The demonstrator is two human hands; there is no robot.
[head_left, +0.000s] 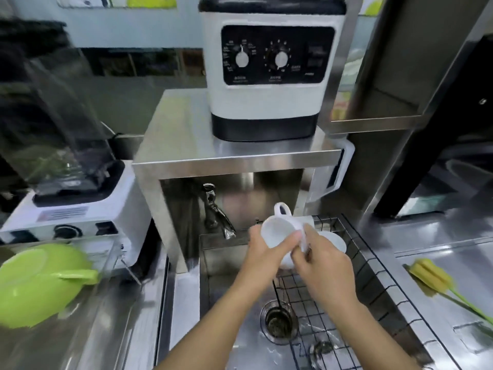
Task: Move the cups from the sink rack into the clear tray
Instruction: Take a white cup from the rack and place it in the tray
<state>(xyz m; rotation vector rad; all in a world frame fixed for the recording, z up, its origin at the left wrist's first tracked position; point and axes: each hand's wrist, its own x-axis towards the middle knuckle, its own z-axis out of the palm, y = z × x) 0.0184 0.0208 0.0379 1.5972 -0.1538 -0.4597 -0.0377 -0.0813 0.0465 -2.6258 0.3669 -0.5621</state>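
Note:
Both my hands hold a white handled cup (277, 232) above the back of the wire sink rack (336, 303), its mouth tilted toward me and its handle pointing up. My left hand (262, 259) wraps its left side with the thumb across the rim. My right hand (321, 271) pinches the right rim. More white crockery sits in the rack: a cup (334, 241) just behind my right hand and a piece (285, 261) under my left thumb. The clear tray (117, 259) stands on the left counter with a green bowl (40, 287) inside.
A faucet (216, 212) hangs under a steel shelf (234, 158) that carries a white dial machine (272, 70). The sink drain (280, 320) lies below my arms. A blender (69, 198) stands behind the tray. A yellow sponge brush (432, 276) lies on the right counter.

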